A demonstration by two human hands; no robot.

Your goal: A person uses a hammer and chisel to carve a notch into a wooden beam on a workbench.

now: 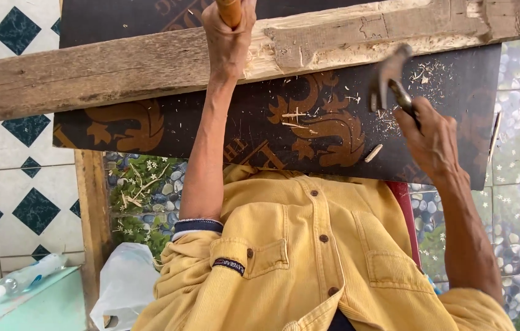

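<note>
The chisel [230, 11] is in my left hand [228, 43], fist clenched round its orange wooden handle. Only the handle's lower end shows at the top of the view, so I cannot see the blade. It stands over the plank [88, 73], right at the ragged left end of the recess [358, 34] cut into the top face. I judge the tight, upright hold is there to keep the edge from skating off the grain.

My right hand [433, 140] is wrapped round the hammer [389, 76], gripped low on the shaft with the head lifted clear of the wood and tipped toward the chisel (a long lever, so more swing).

The plank lies lengthways along the far edge of the board [260, 122], a dark sheet with orange ornament that gives it a flat bed and catches the chips [389, 119], thickest toward its right corner under the hammer.

Beyond the board's left edge is tiled floor [21, 159]. Near my left elbow sit a bottle [27, 277] on a pale green surface and a white bag [125, 285]
</note>
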